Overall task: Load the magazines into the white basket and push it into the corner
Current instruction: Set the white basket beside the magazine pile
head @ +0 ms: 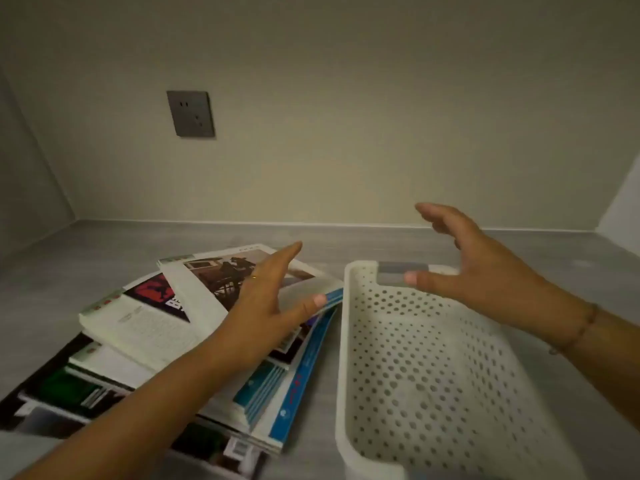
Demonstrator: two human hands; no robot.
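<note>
A loose pile of magazines [145, 327] lies fanned out on the grey surface at the left. The white perforated basket [426, 375] stands to the right of the pile, nothing inside it. My left hand [266, 306] hovers flat over the top magazine, fingers spread, thumb near the pile's right edge; it holds nothing. My right hand [481, 268] is raised above the basket's far end, fingers apart and curved, also holding nothing. The left forearm hides the middle of the pile.
The grey surface [346, 244] runs back to a beige wall. A dark wall socket [191, 114] sits on that wall at upper left. Side walls meet the back wall at a left corner [74, 216] and a right corner [597, 230].
</note>
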